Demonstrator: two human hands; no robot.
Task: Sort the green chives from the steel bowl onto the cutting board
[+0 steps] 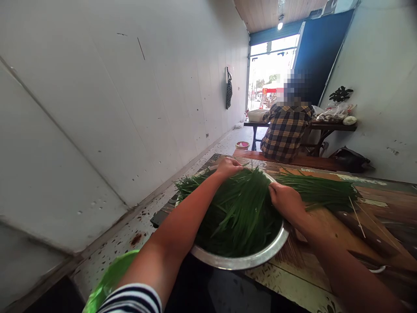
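A metal bowl [241,261] on a worn table holds a heap of long green chives [241,213]. My left hand [228,166] reaches over the far side of the bowl, fingers curled down onto the leaves. At the bowl's right rim my right hand [285,199] is closed on a bunch of the chives. A second bundle of chives [321,191] lies on the table to the right, its ends touching my right hand.
A thin skewer [357,217] and a dark wooden handle [368,234] lie on the table [293,278] at right. A green plastic bag [109,278] hangs low left. A person in a plaid shirt [286,130] sits on a bench ahead, facing away. White wall runs along the left.
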